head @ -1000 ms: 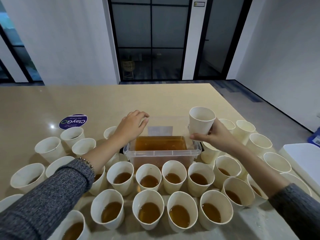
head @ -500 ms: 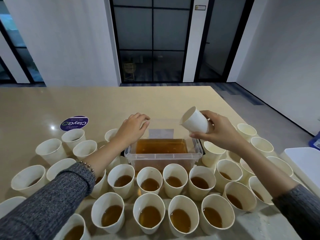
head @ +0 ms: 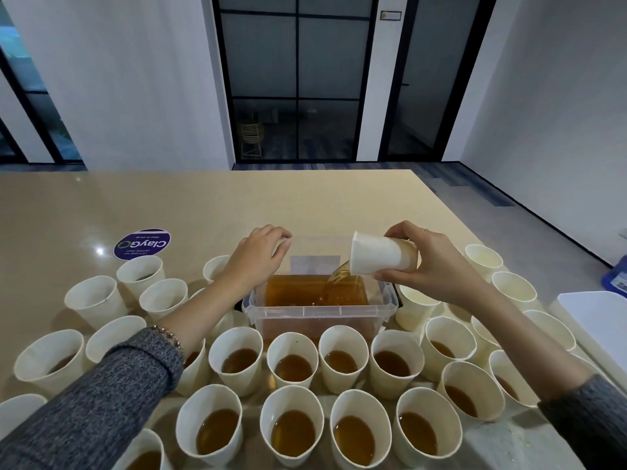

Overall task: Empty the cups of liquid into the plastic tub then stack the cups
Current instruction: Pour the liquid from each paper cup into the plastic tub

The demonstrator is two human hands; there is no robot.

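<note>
nearest the viewer, two rows of paper cups (head: 293,429) hold brown liquid and stand untouched on the table (head: 210,212). just behind them sits the plastic tub (head: 319,312), clear-walled and already part filled with the same liquid. the left hand (head: 256,257) rests on the tub's far left corner, fingers curled over the rim, steadying it as before. the right hand (head: 429,262) grips the tilted cup (head: 381,254) round its base end, thumb beneath and fingers above. one second ago this cup was upright above the tub's right side; half a second ago it was leaning; now it lies nearly level, mouth towards the left, with a stream (head: 334,281) falling into the tub. pouring is thus under way. cups to the right (head: 483,257) look empty but unstacked. judged by the many full cups, most of the task remains.
</note>
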